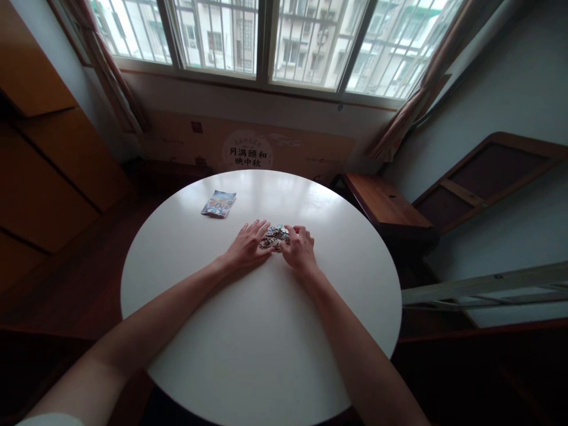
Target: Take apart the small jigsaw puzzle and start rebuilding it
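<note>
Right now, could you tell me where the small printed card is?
The printed card lies flat on the round white table, at its far left, apart from the left hand.

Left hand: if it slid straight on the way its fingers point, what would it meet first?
The left hand points up-right and already touches the pile of puzzle pieces, so it would push into those first; the right hand sits just beyond.

Colours on our white worktop

We see a plain white worktop [266, 331], a many-coloured speckled pile of pieces [274, 236] at its middle, and a blue-toned printed packet [219, 203] far left.
</note>
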Demonstrator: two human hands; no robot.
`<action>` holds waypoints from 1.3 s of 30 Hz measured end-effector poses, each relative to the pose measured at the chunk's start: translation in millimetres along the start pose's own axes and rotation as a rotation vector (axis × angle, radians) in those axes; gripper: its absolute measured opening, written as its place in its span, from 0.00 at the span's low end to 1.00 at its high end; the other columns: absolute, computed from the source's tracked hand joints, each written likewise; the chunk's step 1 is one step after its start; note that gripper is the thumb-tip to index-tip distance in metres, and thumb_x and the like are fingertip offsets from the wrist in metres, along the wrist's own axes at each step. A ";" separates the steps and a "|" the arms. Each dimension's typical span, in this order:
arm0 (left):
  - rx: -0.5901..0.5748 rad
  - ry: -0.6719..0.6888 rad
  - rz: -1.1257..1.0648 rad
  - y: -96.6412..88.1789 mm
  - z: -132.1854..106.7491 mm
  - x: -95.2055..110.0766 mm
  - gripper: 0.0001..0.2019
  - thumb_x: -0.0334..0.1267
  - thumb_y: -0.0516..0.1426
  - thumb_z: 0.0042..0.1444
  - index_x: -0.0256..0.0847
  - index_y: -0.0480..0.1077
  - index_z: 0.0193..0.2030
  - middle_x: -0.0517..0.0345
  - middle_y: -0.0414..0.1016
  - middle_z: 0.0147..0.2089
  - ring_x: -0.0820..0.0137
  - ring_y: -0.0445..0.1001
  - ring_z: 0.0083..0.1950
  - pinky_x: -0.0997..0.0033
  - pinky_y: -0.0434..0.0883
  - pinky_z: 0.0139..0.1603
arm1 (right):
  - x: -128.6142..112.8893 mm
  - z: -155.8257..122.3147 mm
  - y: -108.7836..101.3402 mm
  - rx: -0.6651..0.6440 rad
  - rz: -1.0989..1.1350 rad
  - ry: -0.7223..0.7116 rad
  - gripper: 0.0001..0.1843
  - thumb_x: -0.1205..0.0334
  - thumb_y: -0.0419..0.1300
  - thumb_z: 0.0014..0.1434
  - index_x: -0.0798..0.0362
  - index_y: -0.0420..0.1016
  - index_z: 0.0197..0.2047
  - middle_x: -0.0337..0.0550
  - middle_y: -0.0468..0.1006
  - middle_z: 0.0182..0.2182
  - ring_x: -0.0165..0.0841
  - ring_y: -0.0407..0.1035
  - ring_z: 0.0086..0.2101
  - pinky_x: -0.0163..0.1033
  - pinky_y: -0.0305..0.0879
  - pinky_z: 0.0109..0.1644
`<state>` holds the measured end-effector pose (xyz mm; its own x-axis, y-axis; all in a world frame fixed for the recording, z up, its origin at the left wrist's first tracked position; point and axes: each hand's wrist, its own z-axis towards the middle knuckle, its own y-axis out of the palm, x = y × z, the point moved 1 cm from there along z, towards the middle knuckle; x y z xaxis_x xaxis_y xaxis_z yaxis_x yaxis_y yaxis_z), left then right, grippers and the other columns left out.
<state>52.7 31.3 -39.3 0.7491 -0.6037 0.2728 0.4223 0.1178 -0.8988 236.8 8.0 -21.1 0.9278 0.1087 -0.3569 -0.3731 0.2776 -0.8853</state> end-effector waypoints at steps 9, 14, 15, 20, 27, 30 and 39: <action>-0.018 0.008 -0.044 -22.2 -5.1 -20.8 0.30 0.54 0.58 0.59 0.39 0.66 0.63 0.43 0.71 0.59 0.54 0.70 0.60 0.51 0.66 0.61 | -0.9 -1.2 -15.3 -0.129 -0.090 0.166 0.12 0.63 0.52 0.60 0.53 0.70 0.47 0.48 0.76 0.43 0.40 0.71 0.40 0.42 0.59 0.44; -0.141 0.018 -0.024 -9.6 -3.4 -21.5 0.28 0.50 0.54 0.63 0.41 0.62 0.67 0.44 0.64 0.68 0.52 0.58 0.71 0.42 0.52 0.70 | 3.3 -0.4 -8.5 -0.124 -0.052 0.112 0.13 0.65 0.52 0.60 0.51 0.70 0.48 0.47 0.76 0.44 0.37 0.71 0.40 0.39 0.59 0.43; -0.141 0.011 -0.027 -8.3 -3.2 -20.9 0.27 0.50 0.54 0.63 0.42 0.62 0.67 0.45 0.64 0.68 0.53 0.58 0.70 0.42 0.51 0.70 | 3.6 -0.3 -6.6 -0.121 -0.038 0.093 0.13 0.65 0.51 0.60 0.51 0.71 0.47 0.47 0.76 0.44 0.37 0.71 0.40 0.39 0.59 0.43; -0.009 0.003 -0.086 -9.3 -3.4 -21.7 0.27 0.49 0.57 0.60 0.40 0.66 0.63 0.45 0.70 0.62 0.54 0.68 0.63 0.48 0.59 0.67 | 5.3 1.2 -0.6 -0.085 0.067 0.117 0.10 0.65 0.53 0.59 0.51 0.73 0.43 0.45 0.78 0.39 0.35 0.71 0.36 0.37 0.58 0.39; 0.109 -0.143 -0.102 -7.0 -1.1 -29.6 0.15 0.44 0.57 0.60 0.41 0.76 0.50 0.49 0.76 0.46 0.57 0.71 0.50 0.55 0.68 0.55 | 7.0 3.3 4.2 -0.076 0.223 0.105 0.09 0.57 0.54 0.62 0.49 0.74 0.39 0.37 0.74 0.25 0.31 0.66 0.26 0.34 0.53 0.32; 0.101 -0.160 -0.098 -6.4 -0.6 -29.4 0.14 0.44 0.58 0.59 0.43 0.78 0.47 0.50 0.76 0.44 0.57 0.71 0.48 0.56 0.68 0.52 | 8.1 4.0 6.0 -0.064 0.261 0.096 0.10 0.55 0.54 0.62 0.49 0.74 0.38 0.36 0.73 0.24 0.29 0.65 0.25 0.33 0.52 0.32; 0.095 -0.130 -0.102 -5.2 -0.9 -33.4 0.10 0.43 0.58 0.61 0.45 0.80 0.41 0.52 0.76 0.44 0.58 0.72 0.47 0.56 0.66 0.52 | 9.2 3.7 8.0 -0.046 0.250 0.111 0.08 0.57 0.55 0.61 0.49 0.74 0.37 0.37 0.75 0.25 0.30 0.66 0.26 0.33 0.53 0.32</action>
<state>25.0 50.1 -44.1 0.7573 -0.5097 0.4083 0.5409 0.1392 -0.8295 242.4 14.7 -30.4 0.8018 0.0626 -0.5943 -0.5926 0.2116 -0.7772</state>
